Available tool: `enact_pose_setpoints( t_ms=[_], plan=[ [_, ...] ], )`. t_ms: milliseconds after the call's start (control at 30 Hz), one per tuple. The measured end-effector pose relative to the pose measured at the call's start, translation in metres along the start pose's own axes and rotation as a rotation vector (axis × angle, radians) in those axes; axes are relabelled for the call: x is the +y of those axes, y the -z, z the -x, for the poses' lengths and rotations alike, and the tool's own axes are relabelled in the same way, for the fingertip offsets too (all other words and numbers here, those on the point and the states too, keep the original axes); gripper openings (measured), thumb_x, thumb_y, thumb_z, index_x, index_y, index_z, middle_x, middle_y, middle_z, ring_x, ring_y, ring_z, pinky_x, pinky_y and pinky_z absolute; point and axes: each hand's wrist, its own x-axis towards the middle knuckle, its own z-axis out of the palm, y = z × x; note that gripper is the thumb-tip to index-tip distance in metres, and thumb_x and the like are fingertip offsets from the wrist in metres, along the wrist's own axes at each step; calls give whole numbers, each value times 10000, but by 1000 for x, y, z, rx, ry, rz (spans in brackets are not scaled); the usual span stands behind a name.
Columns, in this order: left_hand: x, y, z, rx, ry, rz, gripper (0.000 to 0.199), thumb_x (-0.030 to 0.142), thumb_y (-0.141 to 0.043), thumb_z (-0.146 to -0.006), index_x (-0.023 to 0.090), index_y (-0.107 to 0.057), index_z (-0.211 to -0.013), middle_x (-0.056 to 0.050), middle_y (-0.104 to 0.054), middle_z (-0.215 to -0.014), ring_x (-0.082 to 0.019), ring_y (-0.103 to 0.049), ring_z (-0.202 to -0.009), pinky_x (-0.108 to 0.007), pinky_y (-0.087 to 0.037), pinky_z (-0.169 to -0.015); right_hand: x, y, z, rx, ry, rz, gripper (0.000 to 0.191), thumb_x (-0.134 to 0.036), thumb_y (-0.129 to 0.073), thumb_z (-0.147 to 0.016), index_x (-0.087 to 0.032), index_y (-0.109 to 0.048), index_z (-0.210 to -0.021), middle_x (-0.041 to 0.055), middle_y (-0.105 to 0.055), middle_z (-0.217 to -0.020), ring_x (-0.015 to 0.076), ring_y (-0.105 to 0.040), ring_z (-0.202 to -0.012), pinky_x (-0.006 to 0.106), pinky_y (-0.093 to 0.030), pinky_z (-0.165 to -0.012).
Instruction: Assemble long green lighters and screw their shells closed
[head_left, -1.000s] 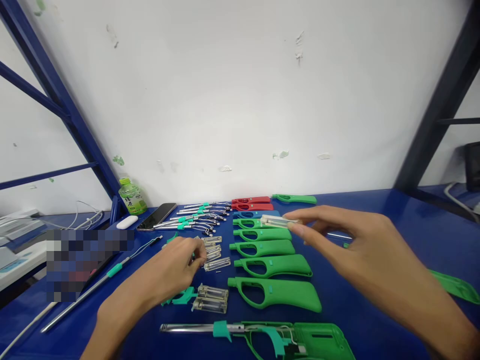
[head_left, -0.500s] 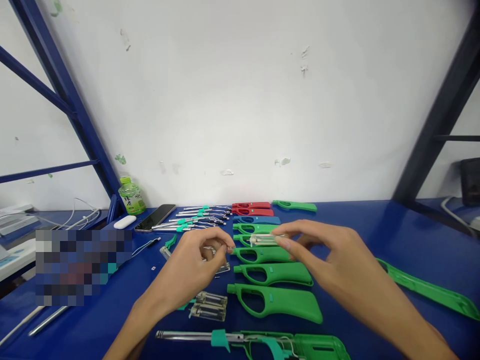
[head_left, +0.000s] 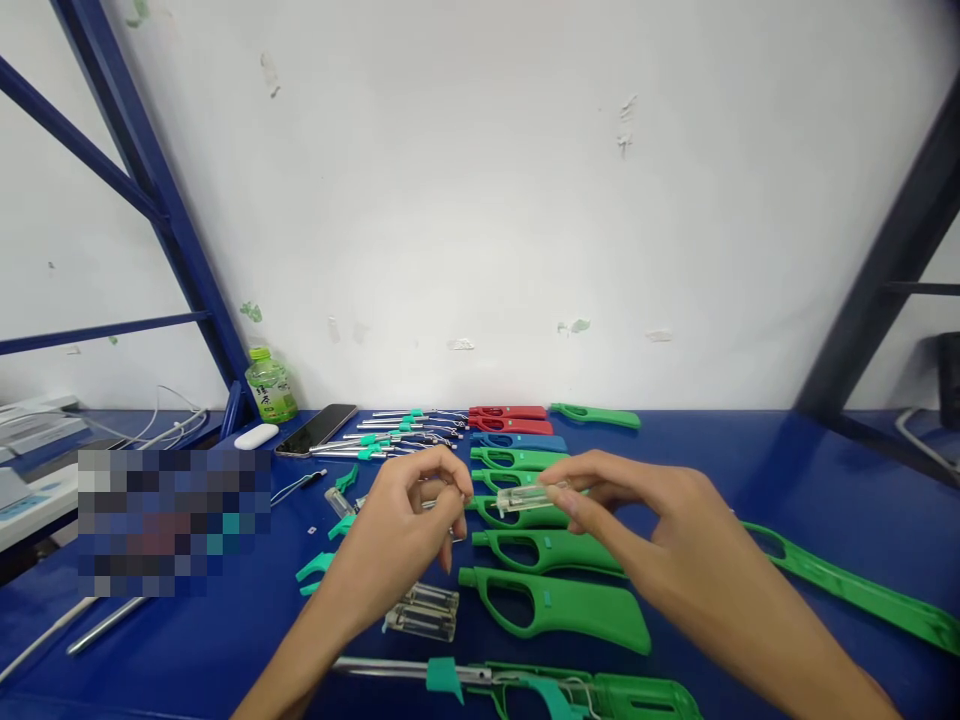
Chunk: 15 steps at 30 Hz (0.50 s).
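Between the thumb and fingers of my right hand (head_left: pixel 637 500) is a clear lighter fuel tank (head_left: pixel 519 498), held level above the green lighter shells. My left hand (head_left: pixel 420 515) is closed in a pinch just left of the tank; whatever its fingertips hold is too small to make out. Below it lie more clear fuel tanks (head_left: pixel 421 622), partly covered by my wrist. A column of green lighter shells (head_left: pixel 570 608) runs under and between my hands. Nearest me is an opened lighter half (head_left: pixel 637 692) with a metal tube (head_left: pixel 405 668) and a teal trigger (head_left: pixel 551 697).
Metal lighter tubes with wires (head_left: pixel 390 437), red shells (head_left: pixel 517 412) and a blue shell (head_left: pixel 517 441) lie at the back. A phone (head_left: pixel 316 430), white case (head_left: pixel 256 436) and green bottle (head_left: pixel 270 390) stand left. A green half-shell (head_left: pixel 862 585) lies right. Blue posts (head_left: pixel 180 250) flank the table.
The camera view has shifted slightly. My right hand has lowered the fuel tank a little, and my left hand's lower fingers have uncurled somewhat while its pinch stays closed.
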Motion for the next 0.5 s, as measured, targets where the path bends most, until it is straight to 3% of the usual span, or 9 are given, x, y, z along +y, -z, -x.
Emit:
enact_pose_setpoints(
  t_ms=[133,500],
  plan=[
    [5,1,0,-37,-12,59,239,437,-673,-858,199,-666,-874,49,-630,-612,-102,-578,-416,-231,-511,-444,-4,-3,-1,-5,16,-38,207,-439,-614,-1038,-361,-800,-994,-79,-820,-919,148,-783,-787,243,-589,-643],
    [8,-2,8,-16,-38,154,329,505,-788,-914,188,-780,-1001,12,-669,-660,-105,-590,-470,-229,-510,-473,-8,3,0,30,5,-110,268,-485,-637,-1033,-310,-829,-1099,1,-836,-931,206,-803,-790,296,-627,-663]
  ],
)
